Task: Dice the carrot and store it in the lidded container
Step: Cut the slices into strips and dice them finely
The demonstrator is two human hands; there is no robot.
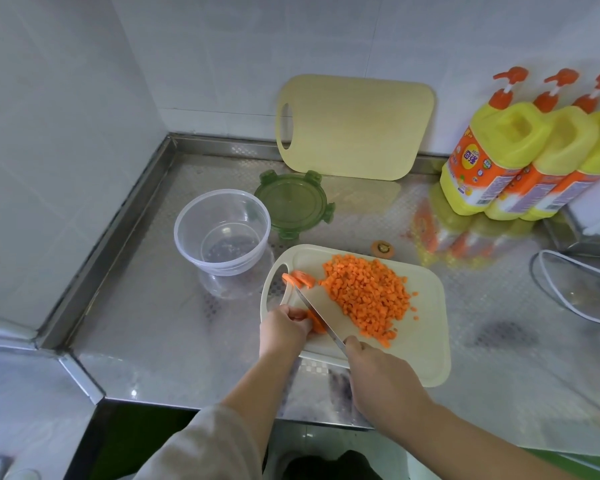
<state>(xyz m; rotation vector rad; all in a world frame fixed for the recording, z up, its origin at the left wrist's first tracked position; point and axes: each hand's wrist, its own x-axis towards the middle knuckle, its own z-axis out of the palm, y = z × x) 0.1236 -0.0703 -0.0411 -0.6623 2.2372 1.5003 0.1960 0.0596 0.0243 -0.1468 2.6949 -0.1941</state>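
Dicing nears its end: the left hand (284, 327) pinches an orange carrot stub (316, 324) on the cream plastic cutting board (426, 344), while the right hand (378, 372) grips a slim steel knife (321, 319). The heaped orange carrot cubes (364, 299) alongside look ready for scooping into the clear round plastic container (187, 233), its green lid (293, 202) off.

The clear round plastic container (221, 233) stands toward the steel worktop's (153, 323) left edge, green round lid (293, 204) just behind, cream cutting board (426, 323) right.
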